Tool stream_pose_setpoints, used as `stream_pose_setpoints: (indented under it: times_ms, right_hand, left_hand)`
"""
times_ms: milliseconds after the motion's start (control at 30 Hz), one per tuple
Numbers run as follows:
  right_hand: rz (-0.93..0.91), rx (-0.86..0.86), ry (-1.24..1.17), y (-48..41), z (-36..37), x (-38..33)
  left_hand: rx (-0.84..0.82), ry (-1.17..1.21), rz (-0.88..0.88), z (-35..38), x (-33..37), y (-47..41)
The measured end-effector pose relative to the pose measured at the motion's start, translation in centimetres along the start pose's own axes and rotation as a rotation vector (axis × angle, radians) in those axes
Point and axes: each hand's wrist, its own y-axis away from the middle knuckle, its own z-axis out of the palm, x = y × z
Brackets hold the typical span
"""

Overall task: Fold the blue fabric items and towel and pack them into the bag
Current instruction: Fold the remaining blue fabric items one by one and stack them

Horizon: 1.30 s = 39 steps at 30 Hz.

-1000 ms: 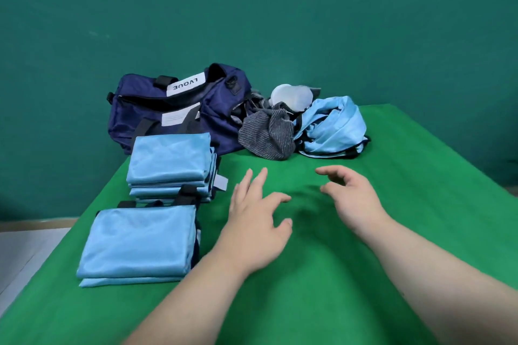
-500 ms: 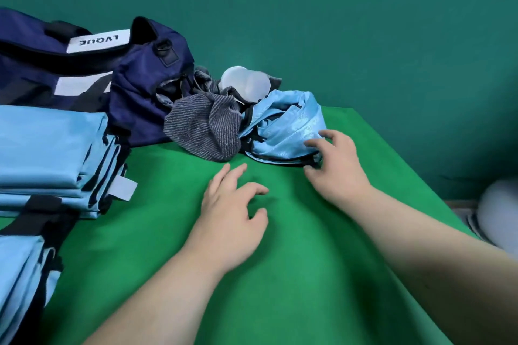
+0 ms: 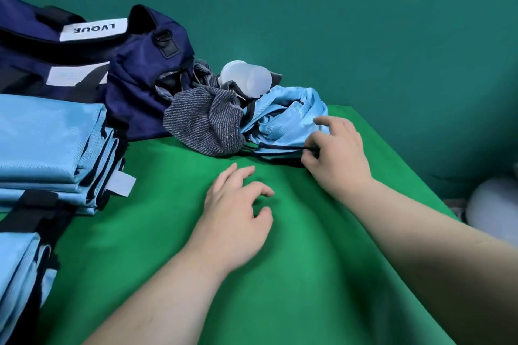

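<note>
Counting it up: two stacks of folded blue fabric, near stack and far stack, sit along the worktop's left edge. At the far edge there's one navy duffel bag, one striped grey towel and one crumpled blue fabric item. The right hand has closed in since a moment ago and now pinches that item's black trim. The left hand rests loose-fingered on the bare green middle, plenty of room there.
</note>
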Motion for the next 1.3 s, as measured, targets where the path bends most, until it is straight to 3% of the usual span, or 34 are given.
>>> stream_pose_setpoints:
  times_ms: [333,767,967,1300]
  right_hand:
    - [0.048,-0.06,-0.128,9.4,-5.5,3.3]
    - [-0.041,-0.148,-0.237,17.9,-8.5,0.8]
    - [0.003,-0.111,-0.29,13.7,-9.3,-1.3]
    - [0.327,-0.196,-0.012,0.3,-5.5,-1.7]
  left_hand:
    - [-0.022,0.044,0.13,-0.3,1.1,2.2]
    - [-0.2,-0.001,0.205,-0.6,2.9,6.5]
    - [-0.109,0.011,0.152,-0.7,2.9,6.6]
    - [0.001,0.105,0.072,-0.1,1.2,4.3]
